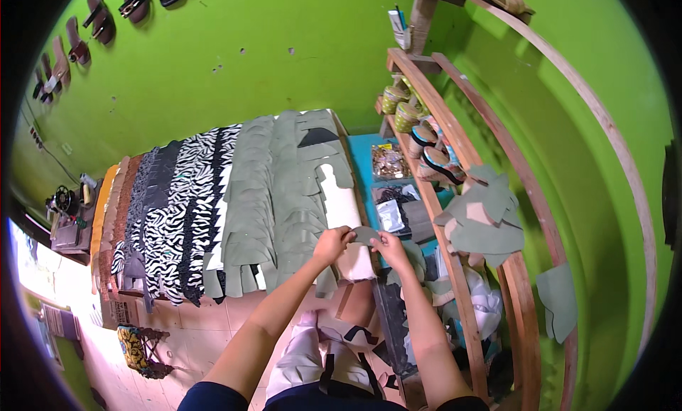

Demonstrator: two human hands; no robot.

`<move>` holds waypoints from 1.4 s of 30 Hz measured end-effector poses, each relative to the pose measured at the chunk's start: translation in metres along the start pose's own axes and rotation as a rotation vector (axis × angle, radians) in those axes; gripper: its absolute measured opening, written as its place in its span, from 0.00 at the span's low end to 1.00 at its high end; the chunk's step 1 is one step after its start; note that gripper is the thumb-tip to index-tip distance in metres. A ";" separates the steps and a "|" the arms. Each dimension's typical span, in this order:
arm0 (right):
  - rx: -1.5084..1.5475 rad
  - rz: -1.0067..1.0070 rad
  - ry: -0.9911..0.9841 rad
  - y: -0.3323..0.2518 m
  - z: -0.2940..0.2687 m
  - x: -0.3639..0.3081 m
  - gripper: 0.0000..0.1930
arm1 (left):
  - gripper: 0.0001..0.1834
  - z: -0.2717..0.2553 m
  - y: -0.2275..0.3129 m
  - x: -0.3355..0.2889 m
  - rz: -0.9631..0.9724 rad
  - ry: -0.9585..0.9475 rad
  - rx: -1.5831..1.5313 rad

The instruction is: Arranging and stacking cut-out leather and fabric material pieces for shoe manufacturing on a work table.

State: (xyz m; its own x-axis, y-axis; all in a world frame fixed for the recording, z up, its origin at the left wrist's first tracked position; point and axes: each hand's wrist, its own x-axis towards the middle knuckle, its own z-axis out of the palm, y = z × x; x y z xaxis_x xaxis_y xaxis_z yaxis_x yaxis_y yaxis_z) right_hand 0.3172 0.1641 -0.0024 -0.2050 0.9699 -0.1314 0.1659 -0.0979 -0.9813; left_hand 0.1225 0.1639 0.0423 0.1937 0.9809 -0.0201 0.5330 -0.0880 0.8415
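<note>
Between my two hands is a small grey-green cut piece of sheet material [365,235], curved along its top edge. My left hand [334,245] pinches its left end, and my right hand [389,249] grips the right end. Both hands are over the right front corner of a table. Overlapping rows of matching grey-green pieces [249,176] cover the table to the left of my hands. A bare white strip of the tabletop [342,205] shows just beyond them. One dark piece [317,136] lies at the far end.
Zebra-print pieces [192,191] and brown and yellow ones continue leftward. On my right stands a wooden rack [455,141] with sandals [435,159] and a grey-green stack [486,226]. Beside it are a tray of small metal parts [390,161] and a patterned stool [133,345] at lower left.
</note>
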 end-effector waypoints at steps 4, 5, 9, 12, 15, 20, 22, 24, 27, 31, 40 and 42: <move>0.013 -0.042 0.003 -0.020 0.031 0.042 0.09 | 0.14 -0.041 -0.022 0.013 -0.084 0.048 -0.023; 0.012 -0.046 -0.002 -0.021 0.035 0.054 0.09 | 0.14 -0.050 -0.027 0.020 -0.083 0.052 -0.032; -0.095 -0.103 0.020 -0.030 0.054 0.106 0.08 | 0.12 -0.081 -0.059 0.057 -0.125 0.057 -0.123; -0.173 -0.182 0.151 -0.032 0.058 0.143 0.10 | 0.11 -0.100 -0.062 0.086 -0.141 0.030 -0.192; -0.254 -0.134 0.185 -0.047 0.072 0.178 0.12 | 0.12 -0.117 -0.081 0.113 -0.159 0.053 -0.194; -0.529 -0.204 0.337 -0.050 0.080 0.222 0.12 | 0.12 -0.126 -0.091 0.150 -0.126 0.137 -0.062; -0.599 -0.210 0.369 -0.046 0.081 0.233 0.12 | 0.11 -0.127 -0.092 0.161 -0.148 0.145 -0.054; -0.765 -0.253 0.404 -0.044 0.083 0.240 0.11 | 0.11 -0.126 -0.096 0.168 -0.180 0.125 -0.012; -0.831 -0.264 0.413 -0.044 0.090 0.245 0.09 | 0.11 -0.121 -0.111 0.173 -0.151 0.156 0.009; -0.878 -0.231 0.406 -0.043 0.091 0.246 0.08 | 0.10 -0.112 -0.116 0.177 -0.134 0.163 0.094; -1.141 -0.491 0.304 -0.056 0.101 0.233 0.16 | 0.16 -0.104 -0.106 0.166 -0.018 0.248 0.399; -1.184 -0.507 0.240 -0.051 0.108 0.224 0.19 | 0.23 -0.101 -0.106 0.157 0.258 0.218 0.493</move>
State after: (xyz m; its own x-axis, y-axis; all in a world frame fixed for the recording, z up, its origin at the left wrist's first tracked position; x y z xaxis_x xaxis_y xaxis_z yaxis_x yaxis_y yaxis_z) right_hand 0.1591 0.3620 0.0035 -0.3389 0.8684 0.3621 0.8888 0.4217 -0.1796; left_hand 0.0130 0.3447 0.0042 0.2221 0.9253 0.3073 0.8206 -0.3476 0.4537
